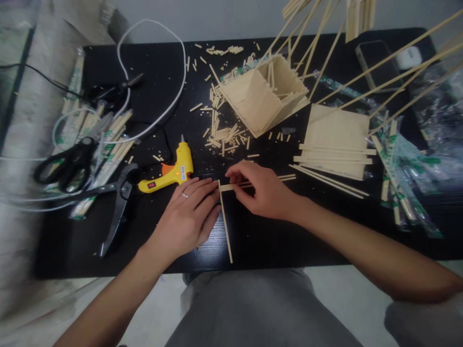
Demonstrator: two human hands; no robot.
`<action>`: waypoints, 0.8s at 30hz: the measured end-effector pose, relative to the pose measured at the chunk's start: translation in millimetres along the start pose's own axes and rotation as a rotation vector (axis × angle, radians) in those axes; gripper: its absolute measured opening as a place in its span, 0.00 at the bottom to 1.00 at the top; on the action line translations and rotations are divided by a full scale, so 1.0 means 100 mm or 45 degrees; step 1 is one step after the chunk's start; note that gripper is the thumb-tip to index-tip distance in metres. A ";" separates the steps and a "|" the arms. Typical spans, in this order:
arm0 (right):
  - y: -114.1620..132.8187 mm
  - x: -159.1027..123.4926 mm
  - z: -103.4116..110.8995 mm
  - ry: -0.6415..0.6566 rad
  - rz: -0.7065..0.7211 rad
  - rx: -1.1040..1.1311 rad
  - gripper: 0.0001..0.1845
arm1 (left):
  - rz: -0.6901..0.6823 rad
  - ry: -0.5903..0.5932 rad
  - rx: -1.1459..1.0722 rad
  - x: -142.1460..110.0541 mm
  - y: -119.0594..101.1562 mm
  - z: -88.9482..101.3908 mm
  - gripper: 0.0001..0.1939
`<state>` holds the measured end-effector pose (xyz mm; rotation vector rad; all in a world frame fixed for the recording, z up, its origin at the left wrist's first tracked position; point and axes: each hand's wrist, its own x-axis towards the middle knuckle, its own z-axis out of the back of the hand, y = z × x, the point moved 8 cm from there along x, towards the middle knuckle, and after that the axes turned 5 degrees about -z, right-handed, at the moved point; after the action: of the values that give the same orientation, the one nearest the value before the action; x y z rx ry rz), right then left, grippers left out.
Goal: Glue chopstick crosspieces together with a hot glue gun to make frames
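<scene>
My left hand (190,214) lies flat on the black table (275,241), fingers stretched out beside a thin wooden stick (226,226) that runs toward the table's front edge. My right hand (262,190) is closed in a pinch on a second wooden stick (285,179) lying crosswise. The two sticks meet at a corner between my fingertips. A yellow glue gun (171,173) lies just left of my left hand.
A wooden stick box (264,94) stands tilted at the back, with a flat stick panel (336,140) to its right. Cut stick bits (222,132) litter the middle. Black scissors (68,161), shears (119,207), white cable (166,103) and wrapped chopsticks (401,188) lie around.
</scene>
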<state>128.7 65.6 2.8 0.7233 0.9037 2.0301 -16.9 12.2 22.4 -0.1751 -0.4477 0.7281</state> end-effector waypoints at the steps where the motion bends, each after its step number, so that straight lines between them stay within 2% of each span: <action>1: 0.01 0.00 0.00 0.004 0.003 -0.003 0.14 | 0.007 -0.002 -0.004 0.00 0.00 0.00 0.16; 20: -0.02 0.01 -0.01 0.030 -0.013 -0.018 0.12 | 0.035 -0.043 -0.022 -0.01 0.03 -0.01 0.16; 24: -0.03 0.00 -0.02 0.031 -0.005 -0.023 0.12 | 0.041 -0.098 -0.027 -0.04 0.06 0.07 0.14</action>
<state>128.4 66.6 -0.6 0.6873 0.8988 2.0451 -26.5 13.7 25.4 -0.1748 -0.5270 0.7640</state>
